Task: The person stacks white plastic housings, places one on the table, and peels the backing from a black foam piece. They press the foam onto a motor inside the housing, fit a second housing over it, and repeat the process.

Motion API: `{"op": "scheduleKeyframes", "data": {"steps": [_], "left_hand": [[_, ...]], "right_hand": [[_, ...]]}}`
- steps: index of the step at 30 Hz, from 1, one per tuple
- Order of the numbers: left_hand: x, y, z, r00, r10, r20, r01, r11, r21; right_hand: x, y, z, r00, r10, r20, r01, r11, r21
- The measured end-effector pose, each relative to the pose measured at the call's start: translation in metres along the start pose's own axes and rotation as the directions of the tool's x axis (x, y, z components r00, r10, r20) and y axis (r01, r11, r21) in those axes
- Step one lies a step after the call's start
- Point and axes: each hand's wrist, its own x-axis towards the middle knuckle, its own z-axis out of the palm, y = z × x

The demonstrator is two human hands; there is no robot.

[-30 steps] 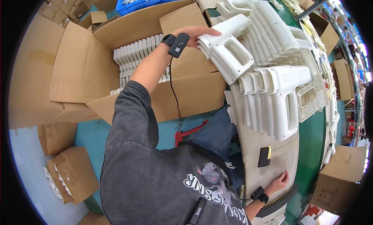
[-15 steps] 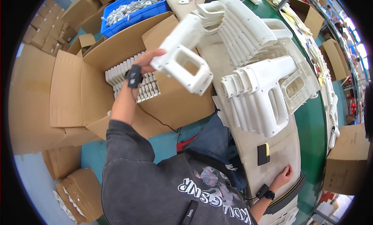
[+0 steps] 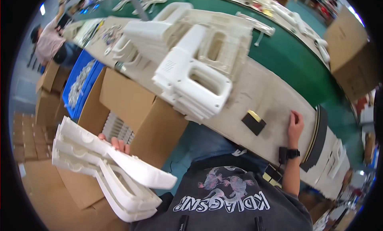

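My left hand (image 3: pixel 115 143) is closed around a few nested white plastic housing shells (image 3: pixel 107 169), each with a looped handle. They hang over the box side at the left, hollow inner faces showing. Most of that hand is hidden behind them; only fingertips show at the upper edge. On the bench, my right hand (image 3: pixel 295 127) rests with its fingers curled together and nothing visible in them. Left of it lies a small black pad (image 3: pixel 253 123) with a yellow piece. A stack of similar white shells (image 3: pixel 195 79) lies farther up the bench.
An open cardboard box (image 3: pixel 159 131) beside the bench holds rows of white parts. Behind it is a blue crate (image 3: pixel 89 79) of small parts. A curved black strip (image 3: pixel 317 139) lies right of my right hand. Another person (image 3: pixel 52 43) stands at the far left.
My view has turned. My left hand has brought the shells nearer my body, and their hollow sides now show instead of the smooth outside. My right hand stays on the bench.
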Motion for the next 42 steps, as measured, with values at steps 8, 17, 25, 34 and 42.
{"op": "scheduleKeyframes", "data": {"steps": [8, 17, 25, 34, 42], "left_hand": [[0.064, -0.026, 0.041, 0.807, -0.562, -0.179, 0.448, 0.782, -0.432], [-0.039, -0.055, 0.061, 0.914, -0.127, -0.386, 0.083, 0.988, -0.13], [0.023, 0.0, -0.004, 0.735, 0.449, -0.508, -0.397, 0.892, 0.215], [0.072, -0.024, -0.067, 0.63, 0.575, -0.522, -0.201, 0.77, 0.605], [0.102, -0.066, -0.107, 0.691, 0.37, -0.621, -0.05, 0.882, 0.469]], "right_hand": [[-0.013, -0.027, 0.0, 1.0, 0.018, 0.013, -0.019, 0.999, 0.038], [-0.052, -0.087, 0.024, 0.804, -0.415, 0.427, 0.348, 0.909, 0.229], [-0.038, -0.08, 0.045, 0.761, -0.303, 0.573, 0.094, 0.926, 0.366], [-0.03, -0.076, 0.062, 0.882, -0.111, 0.457, 0.011, 0.976, 0.217], [-0.036, -0.086, 0.069, 0.939, -0.098, 0.329, 0.049, 0.987, 0.154]]}}
